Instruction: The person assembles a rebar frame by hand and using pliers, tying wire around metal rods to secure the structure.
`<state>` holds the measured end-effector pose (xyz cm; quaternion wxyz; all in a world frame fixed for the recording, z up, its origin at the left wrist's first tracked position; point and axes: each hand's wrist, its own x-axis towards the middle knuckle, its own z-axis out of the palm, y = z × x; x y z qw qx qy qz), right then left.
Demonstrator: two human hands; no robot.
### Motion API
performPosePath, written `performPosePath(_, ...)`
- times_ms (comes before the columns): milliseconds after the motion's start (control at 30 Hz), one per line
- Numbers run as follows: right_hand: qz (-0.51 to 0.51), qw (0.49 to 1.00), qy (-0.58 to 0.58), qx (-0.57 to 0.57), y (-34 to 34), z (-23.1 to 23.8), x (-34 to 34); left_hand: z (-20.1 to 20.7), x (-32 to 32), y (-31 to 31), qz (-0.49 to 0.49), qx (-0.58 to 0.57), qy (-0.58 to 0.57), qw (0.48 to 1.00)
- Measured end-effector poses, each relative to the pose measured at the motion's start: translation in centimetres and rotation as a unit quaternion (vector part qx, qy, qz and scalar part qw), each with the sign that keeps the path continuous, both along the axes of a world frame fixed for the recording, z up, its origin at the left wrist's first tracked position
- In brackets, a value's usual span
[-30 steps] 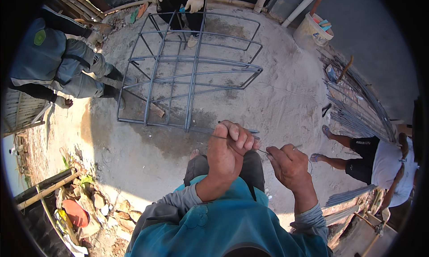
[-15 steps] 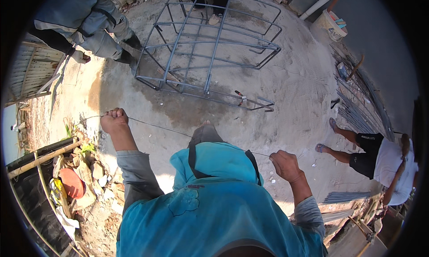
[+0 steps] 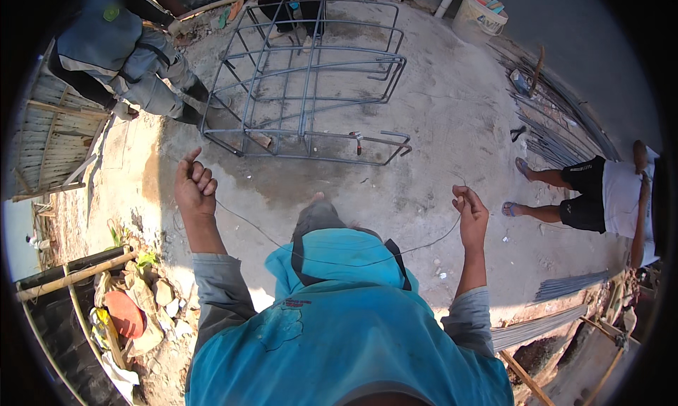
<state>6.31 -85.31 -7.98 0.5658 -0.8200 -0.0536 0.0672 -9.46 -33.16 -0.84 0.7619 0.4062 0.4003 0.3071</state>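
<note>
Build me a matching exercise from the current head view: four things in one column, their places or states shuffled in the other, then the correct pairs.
Things
1. Thin wire
2. Steel bar cage
3. Whitish bucket
4. Round reddish disc

Places or states
A. At the upper right of the picture
B. Among the rubble at the lower left
C. Sagging between the left hand and the right hand
D. At the upper middle, beyond both hands

Pairs: 1-C, 2-D, 3-A, 4-B
</note>
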Motion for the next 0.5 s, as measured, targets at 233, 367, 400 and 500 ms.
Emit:
performPosePath(233,0.007,0.963,-0.049,0.263,9.0,11.1,4.1,2.4,5.8,-11.2,-0.146,0.097,-0.06,0.983)
performPosePath(367,0.236,0.938,-0.096,0.234,17.7,14.4,-1.3,4.2,7.7,-15.3,-0.185,0.063,-0.142,0.97)
performPosePath(400,0.259,0.93,-0.173,0.195,19.2,13.5,-2.1,5.5,8.1,-16.1,-0.184,0.032,-0.158,0.97)
performPosePath(500,0.322,0.902,-0.263,0.113,22.7,11.3,-3.1,8.6,8.4,-15.6,-0.183,-0.037,-0.204,0.961)
